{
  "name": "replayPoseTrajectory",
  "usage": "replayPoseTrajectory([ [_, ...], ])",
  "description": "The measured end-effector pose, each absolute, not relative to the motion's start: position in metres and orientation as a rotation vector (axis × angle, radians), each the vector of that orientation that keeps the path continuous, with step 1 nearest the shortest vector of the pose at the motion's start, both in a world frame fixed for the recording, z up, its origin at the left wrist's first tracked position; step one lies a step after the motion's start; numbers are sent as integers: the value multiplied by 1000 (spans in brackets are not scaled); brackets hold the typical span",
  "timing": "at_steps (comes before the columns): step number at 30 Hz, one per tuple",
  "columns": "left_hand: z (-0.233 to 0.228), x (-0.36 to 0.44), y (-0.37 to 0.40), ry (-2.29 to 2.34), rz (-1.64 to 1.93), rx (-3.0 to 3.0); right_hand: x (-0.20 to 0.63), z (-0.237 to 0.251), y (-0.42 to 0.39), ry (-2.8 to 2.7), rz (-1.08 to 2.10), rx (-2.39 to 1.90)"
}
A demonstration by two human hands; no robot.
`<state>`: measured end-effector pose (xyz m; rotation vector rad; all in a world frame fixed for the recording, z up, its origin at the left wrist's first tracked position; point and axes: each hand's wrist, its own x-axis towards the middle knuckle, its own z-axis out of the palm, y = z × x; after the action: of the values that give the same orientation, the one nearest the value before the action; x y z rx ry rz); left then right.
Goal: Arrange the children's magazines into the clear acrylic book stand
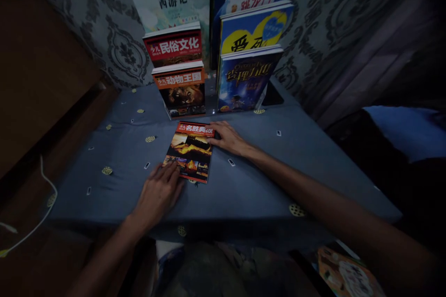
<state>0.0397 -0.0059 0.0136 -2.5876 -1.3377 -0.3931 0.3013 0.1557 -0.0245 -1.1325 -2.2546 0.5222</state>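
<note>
The Great Wall book (191,152) lies flat on the blue desk (313,167). The left hand (158,195) presses its near corner, the right hand (228,138) its top corner, fingers spread flat, so it stays put

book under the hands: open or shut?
Shut. The book lies flat on the blue cloth, front cover up; left hand and right hand touch its corners.

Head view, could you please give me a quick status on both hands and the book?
Left hand flat on the book's near left corner. Right hand at its far right corner. Great Wall book lying flat on blue tablecloth. Standing books behind, apart.
</note>
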Motion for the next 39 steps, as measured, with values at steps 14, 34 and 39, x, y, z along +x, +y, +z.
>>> replayPoseTrajectory([
  [14, 4, 107, 14, -1522, -221, -2461, 309, -1, 93, -1857, 1003, -1139],
  [34, 45, 110, 25, -1464, 199, -2525, 319, 16, 87, -1769, 961, -983],
  [39, 48, 111, 28, -1501, 201, -2543, 320, 23, 81, -1795, 896, -901],
])
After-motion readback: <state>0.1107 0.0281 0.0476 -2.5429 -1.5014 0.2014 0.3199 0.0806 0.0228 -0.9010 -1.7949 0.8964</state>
